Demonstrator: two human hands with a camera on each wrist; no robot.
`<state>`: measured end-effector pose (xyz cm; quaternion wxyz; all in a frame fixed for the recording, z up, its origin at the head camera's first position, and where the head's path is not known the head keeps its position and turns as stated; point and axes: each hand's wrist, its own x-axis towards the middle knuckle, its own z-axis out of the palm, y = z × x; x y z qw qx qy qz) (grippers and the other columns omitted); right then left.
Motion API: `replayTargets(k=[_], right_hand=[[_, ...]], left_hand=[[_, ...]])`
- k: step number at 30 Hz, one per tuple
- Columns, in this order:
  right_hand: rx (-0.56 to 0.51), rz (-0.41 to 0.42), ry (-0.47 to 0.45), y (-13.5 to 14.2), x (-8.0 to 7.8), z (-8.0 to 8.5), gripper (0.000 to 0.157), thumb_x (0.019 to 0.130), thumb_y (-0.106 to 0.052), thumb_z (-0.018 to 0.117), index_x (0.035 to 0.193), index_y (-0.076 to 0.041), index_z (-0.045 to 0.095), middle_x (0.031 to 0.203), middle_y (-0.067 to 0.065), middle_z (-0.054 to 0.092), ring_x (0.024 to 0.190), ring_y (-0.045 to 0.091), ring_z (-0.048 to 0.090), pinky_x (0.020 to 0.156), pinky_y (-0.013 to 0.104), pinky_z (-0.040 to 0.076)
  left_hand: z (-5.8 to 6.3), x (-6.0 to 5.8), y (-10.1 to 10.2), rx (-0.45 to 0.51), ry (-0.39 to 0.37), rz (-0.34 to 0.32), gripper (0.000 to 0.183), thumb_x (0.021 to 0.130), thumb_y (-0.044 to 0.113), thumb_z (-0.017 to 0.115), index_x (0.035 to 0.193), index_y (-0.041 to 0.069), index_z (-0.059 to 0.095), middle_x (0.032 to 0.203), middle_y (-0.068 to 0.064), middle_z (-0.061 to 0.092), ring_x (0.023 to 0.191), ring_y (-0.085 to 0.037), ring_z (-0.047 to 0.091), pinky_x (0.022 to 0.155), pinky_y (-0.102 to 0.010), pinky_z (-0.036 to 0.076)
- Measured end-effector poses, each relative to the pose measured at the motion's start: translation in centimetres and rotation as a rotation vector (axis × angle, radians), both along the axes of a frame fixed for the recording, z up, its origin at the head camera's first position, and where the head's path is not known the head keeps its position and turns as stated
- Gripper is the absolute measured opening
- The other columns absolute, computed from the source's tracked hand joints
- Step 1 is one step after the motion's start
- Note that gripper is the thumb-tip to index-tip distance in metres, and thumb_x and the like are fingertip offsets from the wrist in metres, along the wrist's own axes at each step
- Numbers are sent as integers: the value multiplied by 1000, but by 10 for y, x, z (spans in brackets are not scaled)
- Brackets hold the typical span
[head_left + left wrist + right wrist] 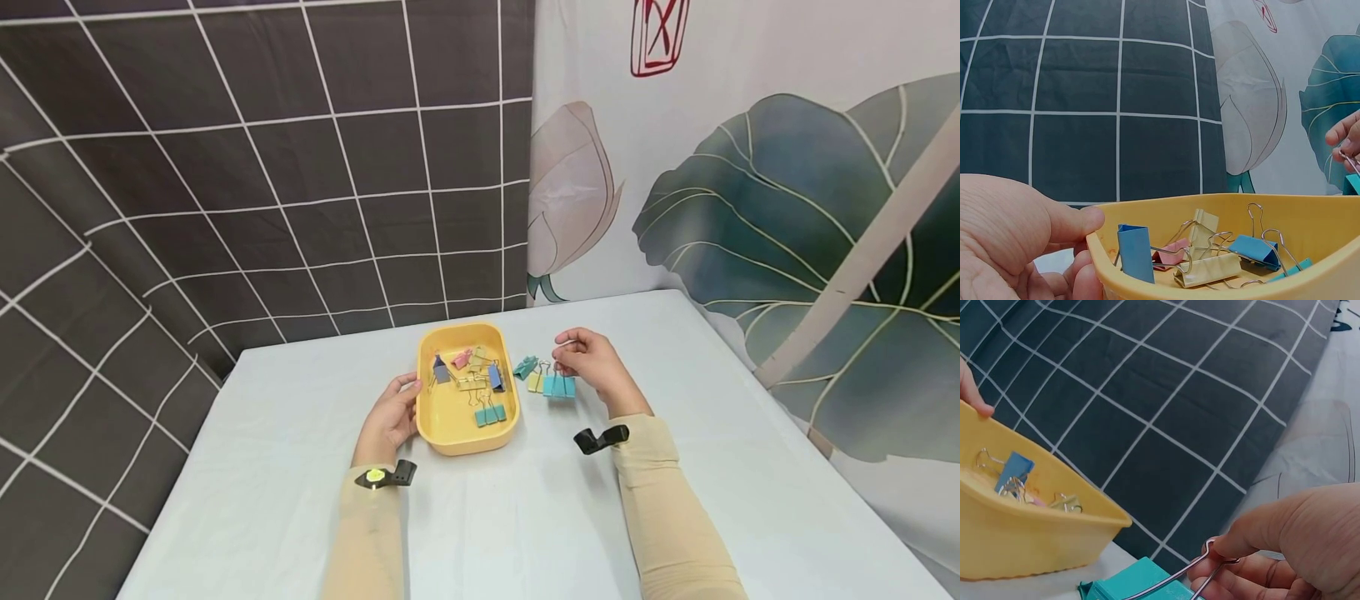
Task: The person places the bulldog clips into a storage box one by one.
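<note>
My left hand (392, 414) grips the left rim of a yellow plastic tray (444, 423), thumb on top of the edge and fingers beneath in the left wrist view. Inside lie several binder clips: blue ones (1136, 253), pale yellow ones (1209, 270), a pink one (462, 358) and a teal one (491, 414). To the right of the tray, my right hand (592, 365) pinches a large teal binder clip (1141, 579) by its wire handles between thumb and fingers. The clip's body hangs below the fingertips.
Between the tray and my right hand, a dark teal binder clip (526, 367) and a yellow one (536, 382) lie on the white tabletop (495, 517). Behind the table hang a dark grid-patterned cloth (360, 167) and a flower-printed curtain (750, 192).
</note>
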<state>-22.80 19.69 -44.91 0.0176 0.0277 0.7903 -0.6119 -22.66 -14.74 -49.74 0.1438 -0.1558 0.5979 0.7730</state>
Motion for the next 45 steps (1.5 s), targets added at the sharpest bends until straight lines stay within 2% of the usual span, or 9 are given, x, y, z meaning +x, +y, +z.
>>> replayTargets(k=[9,16,23,45], right_hand=[[9,-13,40,-8,4,10,28,99,-1,61,126,6,56,100,15,66,80,18,64,69,25,56],[-4,-24,50,-15,5,13,22,98,-1,62,120,2,59,100,14,66,80,18,64,70,25,57],[-27,4,75,-20,6,14,25,97,1,61,122,7,58,100,15,66,79,16,64,70,25,57],[-10,56,109,-45,7,15,23,97,-2,64,118,6,60,98,14,66,80,19,64,69,26,57]], left_hand=[[0,0,0,-1,11,-9,38,105,27,56,142,18,48,129,-15,61,81,-11,64,64,-24,56],[0,0,-1,7,9,-7,38,105,27,57,141,18,48,129,-15,62,81,-10,64,65,-24,56],[-1,0,-1,-3,11,-6,38,105,27,57,141,18,48,126,-14,62,79,-10,62,64,-23,56],[1,1,1,16,3,3,36,105,24,57,139,19,50,122,-13,63,75,-9,61,59,-22,53]])
